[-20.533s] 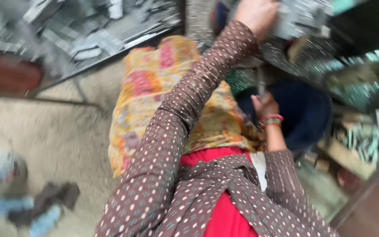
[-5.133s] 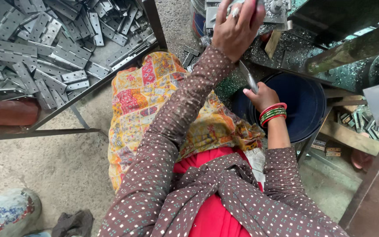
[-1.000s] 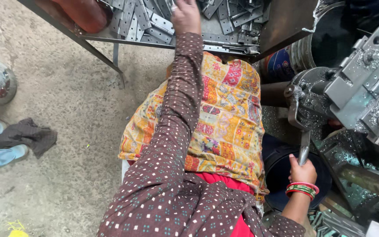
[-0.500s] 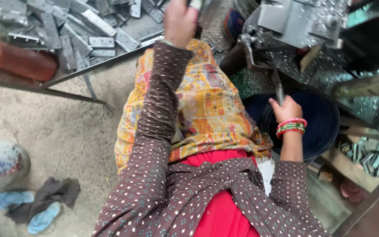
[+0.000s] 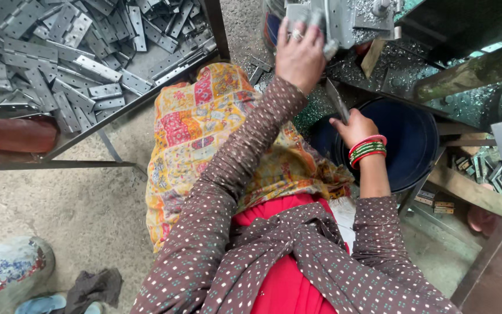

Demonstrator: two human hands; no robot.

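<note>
Left hand point(image 5: 300, 55) reaches up to the grey metal press point(image 5: 344, 20), fingers wrapped on a flat metal piece point(image 5: 326, 32) at its base. Right hand point(image 5: 354, 126) pinches the thin lever point(image 5: 337, 100) above the dark blue bucket point(image 5: 405, 139); hinge plates point(image 5: 71, 52) heaped on desk, upper left

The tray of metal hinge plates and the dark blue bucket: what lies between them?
In the head view, the person's lap under a patterned yellow cloth lies between the tray and the bucket, crossed by the left arm's dotted brown sleeve.

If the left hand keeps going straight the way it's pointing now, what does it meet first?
The left hand points up toward the grey metal machine block; its fingertips already appear to be at its face, so that comes first, though depth is hard to judge.
</note>
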